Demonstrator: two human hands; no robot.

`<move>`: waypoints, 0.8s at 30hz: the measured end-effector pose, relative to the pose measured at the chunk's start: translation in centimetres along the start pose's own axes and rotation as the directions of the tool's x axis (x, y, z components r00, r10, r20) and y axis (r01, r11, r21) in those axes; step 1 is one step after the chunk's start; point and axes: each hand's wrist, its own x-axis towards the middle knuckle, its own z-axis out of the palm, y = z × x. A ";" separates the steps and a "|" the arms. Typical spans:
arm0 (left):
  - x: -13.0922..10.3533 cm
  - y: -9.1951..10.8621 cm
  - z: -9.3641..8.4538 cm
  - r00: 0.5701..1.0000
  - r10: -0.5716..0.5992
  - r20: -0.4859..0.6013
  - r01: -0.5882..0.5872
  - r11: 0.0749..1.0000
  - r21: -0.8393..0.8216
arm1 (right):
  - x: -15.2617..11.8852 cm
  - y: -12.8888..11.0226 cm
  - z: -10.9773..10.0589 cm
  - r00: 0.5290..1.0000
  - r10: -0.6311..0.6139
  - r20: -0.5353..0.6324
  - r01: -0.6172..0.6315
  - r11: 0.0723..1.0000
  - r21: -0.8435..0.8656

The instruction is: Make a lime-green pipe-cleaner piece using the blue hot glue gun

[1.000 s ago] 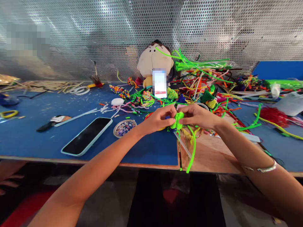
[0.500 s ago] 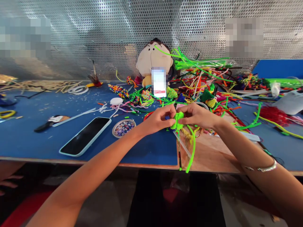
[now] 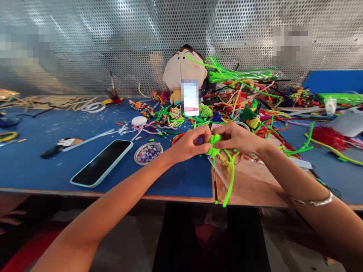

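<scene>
A small bright green fuzzy piece [image 3: 214, 146] is pinched between both hands above the table's front part. My left hand [image 3: 193, 142] grips its left side with thumb and fingertips. On its right side, my right hand [image 3: 236, 138] pinches it the same way, and a silver bracelet circles that wrist. A long green fuzzy stem [image 3: 232, 177] hangs down from the piece past the table's front edge. Beside it, a pale thin strip [image 3: 219, 173] slants downward. The fingers partly hide the piece.
Left of the hands lie a phone [image 3: 102, 163] and a round patterned dish [image 3: 148, 153]. Behind stands a plush doll [image 3: 184, 70] with a lit phone [image 3: 190, 99] before it. Colourful stems [image 3: 238, 94] are heaped behind my right hand. Another person's hand [image 3: 13, 218] shows at lower left.
</scene>
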 end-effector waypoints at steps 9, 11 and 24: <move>0.0 0.4 0.1 1.000 0.016 0.017 -0.017 0.997 0.078 | -0.2 -0.3 -0.2 0.999 0.043 0.016 -0.042 0.998 -0.056; 0.0 0.4 0.1 1.000 0.021 0.017 -0.023 0.995 0.093 | -0.3 -0.4 -0.2 0.998 0.056 0.008 -0.055 0.997 -0.062; -0.1 0.8 0.1 0.989 0.145 -0.041 -0.126 0.944 0.304 | -0.2 -0.4 -0.1 0.997 -0.069 -0.048 0.066 0.996 -0.062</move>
